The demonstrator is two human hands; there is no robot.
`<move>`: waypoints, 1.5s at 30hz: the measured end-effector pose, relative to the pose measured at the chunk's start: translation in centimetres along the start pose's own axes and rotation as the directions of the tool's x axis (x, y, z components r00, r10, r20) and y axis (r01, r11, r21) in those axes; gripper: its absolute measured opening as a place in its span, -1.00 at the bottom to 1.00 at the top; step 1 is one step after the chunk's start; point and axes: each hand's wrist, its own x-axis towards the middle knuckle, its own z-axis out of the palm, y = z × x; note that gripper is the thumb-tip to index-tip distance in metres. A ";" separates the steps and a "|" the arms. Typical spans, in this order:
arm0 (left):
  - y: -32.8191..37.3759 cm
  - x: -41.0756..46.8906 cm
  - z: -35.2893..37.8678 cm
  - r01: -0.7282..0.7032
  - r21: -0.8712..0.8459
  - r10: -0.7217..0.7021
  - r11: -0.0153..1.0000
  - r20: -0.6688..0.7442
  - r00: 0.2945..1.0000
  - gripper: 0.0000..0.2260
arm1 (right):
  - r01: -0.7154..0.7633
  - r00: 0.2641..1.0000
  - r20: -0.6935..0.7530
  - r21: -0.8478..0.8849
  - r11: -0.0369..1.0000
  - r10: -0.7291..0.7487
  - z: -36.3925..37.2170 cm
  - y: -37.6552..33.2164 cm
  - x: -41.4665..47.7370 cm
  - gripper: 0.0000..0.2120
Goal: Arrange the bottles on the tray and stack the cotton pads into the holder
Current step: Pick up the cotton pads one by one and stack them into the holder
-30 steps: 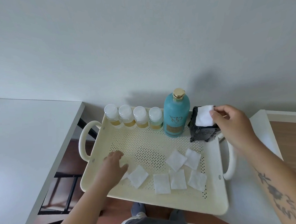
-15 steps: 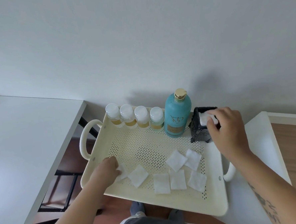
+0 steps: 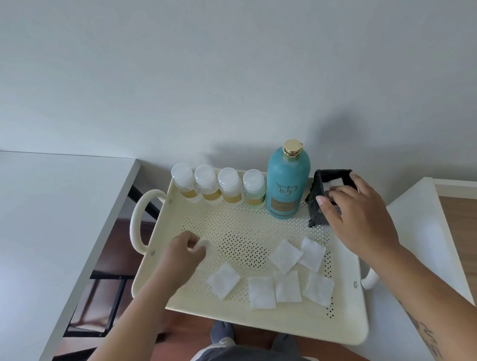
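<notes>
Right hand [image 3: 356, 215] pressing pad into holder [image 3: 321, 200], far right of tray [image 3: 349, 321] | left hand [image 3: 184, 254] pinching pad [image 3: 203, 242] | six pads [image 3: 285, 255] loose near | seat each flat, corners squared, holder steady

Cream perforated tray [image 3: 234, 217], two handles. Back row: four small clear bottles [image 3: 221, 189] with white caps, then a tall teal bottle [image 3: 286, 185] with gold cap, upright, side by side. Back right corner: black holder [image 3: 318, 203], tilted, a white pad inside. My right hand [image 3: 356, 215] wraps its front. My left hand [image 3: 181, 253] pinches one cotton pad [image 3: 203, 243]. Six loose pads [image 3: 285, 255] lie along the near side.
</notes>
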 end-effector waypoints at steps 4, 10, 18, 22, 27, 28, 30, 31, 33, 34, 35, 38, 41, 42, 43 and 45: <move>2.5 -0.4 -0.3 0.003 -0.245 0.004 0.969 0.027 1.000 -0.85 | 0.042 0.989 -0.146 0.102 0.994 -0.027 -0.6 -0.2 -0.2 -0.66; 5.9 -1.8 0.9 0.017 -0.553 0.071 0.833 0.137 0.988 -0.84 | 0.095 0.967 -0.254 0.437 0.895 0.021 -1.3 -4.1 -2.6 -0.87; 8.6 -3.0 3.6 0.043 -0.645 0.165 0.763 0.258 0.952 -0.62 | -0.444 0.896 0.414 0.841 0.309 0.162 -0.5 -7.9 -4.4 -0.87; 8.9 -3.1 3.9 0.039 -0.651 0.210 0.758 0.301 0.930 -0.65 | -0.476 0.879 0.440 0.831 0.287 0.183 -0.7 -8.0 -4.2 -0.96; 8.0 -2.6 3.4 0.042 -0.568 0.160 0.822 0.301 0.940 -0.72 | -0.427 0.903 0.369 0.832 0.353 0.220 -1.4 -6.7 -3.3 -0.95; 7.5 -2.3 3.3 0.029 -0.511 0.125 0.859 0.264 0.956 -0.73 | -0.397 0.913 0.319 0.835 0.381 0.253 -1.7 -6.1 -2.9 -0.96; 6.0 -1.8 3.2 -0.011 -0.332 0.073 0.943 0.177 0.982 -0.78 | -0.345 0.920 0.190 0.809 0.477 0.343 -2.2 -4.7 -1.8 -0.97; 5.1 -1.7 3.2 -0.030 -0.225 0.063 0.974 0.141 0.988 -0.80 | -0.325 0.916 0.124 0.787 0.524 0.382 -2.4 -3.9 -1.1 -0.97; 3.2 -1.5 3.2 -0.060 -0.045 0.064 0.997 0.105 0.992 -0.81 | -0.310 0.901 0.027 0.738 0.599 0.433 -2.7 -2.4 0.1 -0.95; 2.4 -1.5 3.2 -0.069 0.026 0.066 0.997 0.103 0.992 -0.81 | -0.317 0.893 0.003 0.715 0.624 0.450 -2.7 -1.7 0.5 -0.93; 1.8 -1.5 3.2 -0.075 0.093 0.065 0.993 0.107 0.992 -0.81 | -0.331 0.885 -0.006 0.695 0.638 0.465 -2.6 -1.0 0.9 -0.89; 0.5 -1.2 3.3 -0.056 0.286 0.014 0.956 0.146 0.989 -0.75 | -0.369 0.879 0.012 0.648 0.666 0.476 -2.1 0.1 1.8 -0.85; -0.1 -0.9 3.6 -0.045 0.387 -0.032 0.921 0.189 0.981 -0.69 | -0.332 0.899 -0.057 0.556 0.762 0.434 -1.6 0.3 2.0 -0.80; -0.2 -0.9 3.7 -0.042 0.393 -0.037 0.918 0.190 0.981 -0.70 | -0.297 0.905 -0.123 0.501 0.813 0.407 -1.6 0.4 1.9 -0.78; -0.3 -0.8 3.8 -0.038 0.398 -0.040 0.917 0.187 0.982 -0.71 | -0.249 0.911 -0.195 0.443 0.861 0.364 -1.6 0.3 1.7 -0.78; -0.4 -0.7 4.0 -0.028 0.405 -0.052 0.914 0.186 0.981 -0.74 | -0.114 0.938 -0.276 0.320 0.940 0.208 -1.6 0.1 1.2 -0.80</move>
